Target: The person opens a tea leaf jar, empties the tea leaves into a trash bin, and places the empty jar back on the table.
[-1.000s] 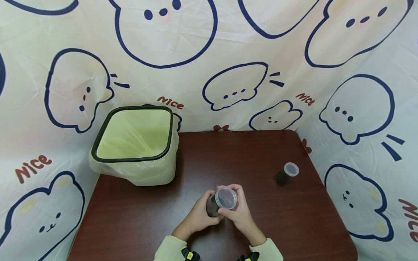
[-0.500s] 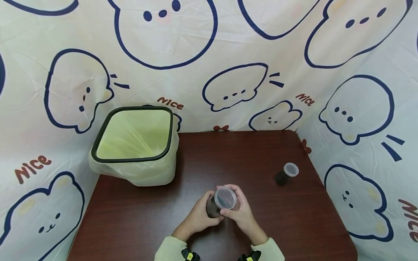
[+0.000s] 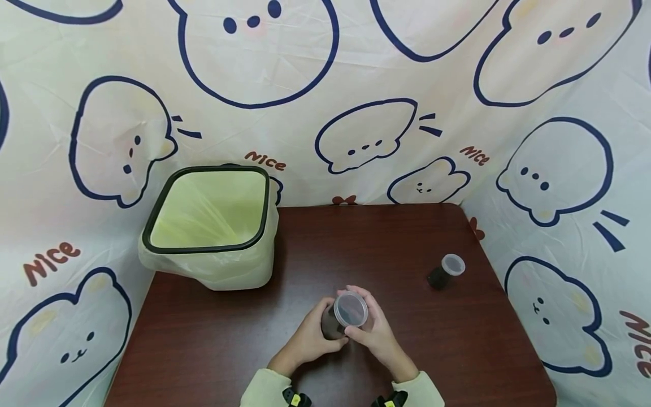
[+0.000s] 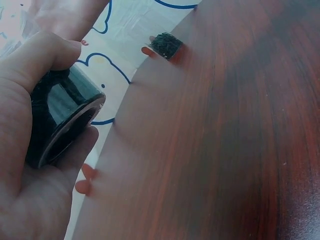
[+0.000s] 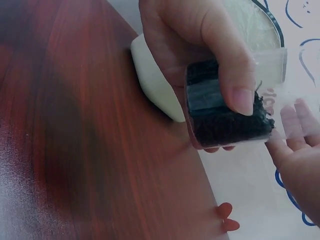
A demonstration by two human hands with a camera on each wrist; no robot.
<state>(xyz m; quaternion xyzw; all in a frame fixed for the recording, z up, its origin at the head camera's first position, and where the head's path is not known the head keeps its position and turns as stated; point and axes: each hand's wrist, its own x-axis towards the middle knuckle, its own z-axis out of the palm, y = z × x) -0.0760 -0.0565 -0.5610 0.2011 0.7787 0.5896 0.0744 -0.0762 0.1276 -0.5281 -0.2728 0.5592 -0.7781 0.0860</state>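
Note:
A clear plastic jar point(image 3: 331, 323) with dark, shredded-looking contents is held above the table in front of me. My left hand point(image 3: 312, 333) grips its lower body, with the thumb across the side in the right wrist view. The clear round lid point(image 3: 351, 309) tilts toward the upper right. Around its rim curl the thumb and fingers of my right hand point(image 3: 373, 325). In the left wrist view the dark base of the jar point(image 4: 65, 115) shows between thumb and palm; my right hand point(image 4: 65, 17) is partly cut off there.
A second lidded jar point(image 3: 438, 277) with dark contents stands at the right on the brown table point(image 3: 376, 243). A pale bin point(image 3: 239, 271) with a dark rim and a plastic liner stands at the back left. Patterned cloth point(image 3: 285, 130) hangs behind.
My right thumb has slid slightly right along the lid's rim, and the right wrist has shifted a little right. My left hand and the jar stay nearly in place.

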